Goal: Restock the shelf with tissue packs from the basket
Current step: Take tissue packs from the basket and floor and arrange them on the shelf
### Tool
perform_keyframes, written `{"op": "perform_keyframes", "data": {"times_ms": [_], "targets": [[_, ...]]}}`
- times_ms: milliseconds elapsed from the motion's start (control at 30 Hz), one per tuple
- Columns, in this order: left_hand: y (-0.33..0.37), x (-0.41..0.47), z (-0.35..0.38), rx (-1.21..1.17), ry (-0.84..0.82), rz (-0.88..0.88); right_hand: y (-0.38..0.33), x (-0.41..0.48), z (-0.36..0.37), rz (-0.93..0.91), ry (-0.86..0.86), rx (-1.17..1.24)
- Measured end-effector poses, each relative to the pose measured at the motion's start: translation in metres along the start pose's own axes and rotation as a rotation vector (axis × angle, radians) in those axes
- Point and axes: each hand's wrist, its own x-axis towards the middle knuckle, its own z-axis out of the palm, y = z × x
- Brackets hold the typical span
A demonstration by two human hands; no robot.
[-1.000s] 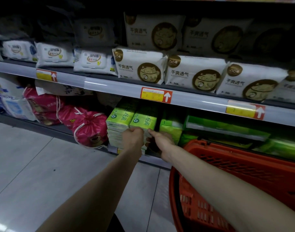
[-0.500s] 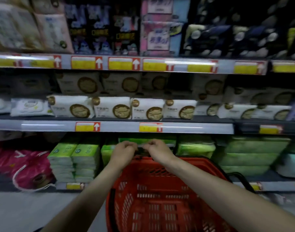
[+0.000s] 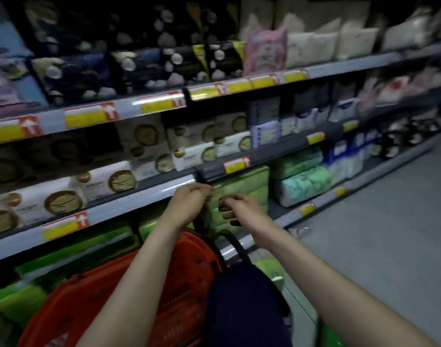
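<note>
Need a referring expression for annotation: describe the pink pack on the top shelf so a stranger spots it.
Follow the store shelving up to the top shelf in view. About midway along it stands the pink pack, upright. It is the one pink item between the dark spotted packs on its left and the whitish packs on its right.

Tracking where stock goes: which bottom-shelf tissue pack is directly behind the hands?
The pale green pack beneath the red-and-yellow price tag: left hand and right hand overlap it. The mint packs sit further right, clear of both.
</note>
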Motion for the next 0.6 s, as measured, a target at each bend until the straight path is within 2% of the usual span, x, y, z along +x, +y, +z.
{"op": "perform_keyframes", "data": {"times_ms": [200,367,433,600], "targets": [[0.014,-0.004,0.139,0.205,-0.297,0.024,0.081,-0.028,-0.111,0.149,0.226,0.168],[-0.004,-0.021,0.237,0.494,-0.654,-0.087,0.160,-0.057,-0.163,0.266,0.370,0.239],[-0.022,-0.024,0.269,0.586,-0.724,-0.171,0.197,-0.065,-0.172,0.329,0.422,0.267],[-0.093,-0.021,0.324,0.737,-0.765,-0.292,0.271,-0.067,-0.164,0.479,0.452,0.293]]}}
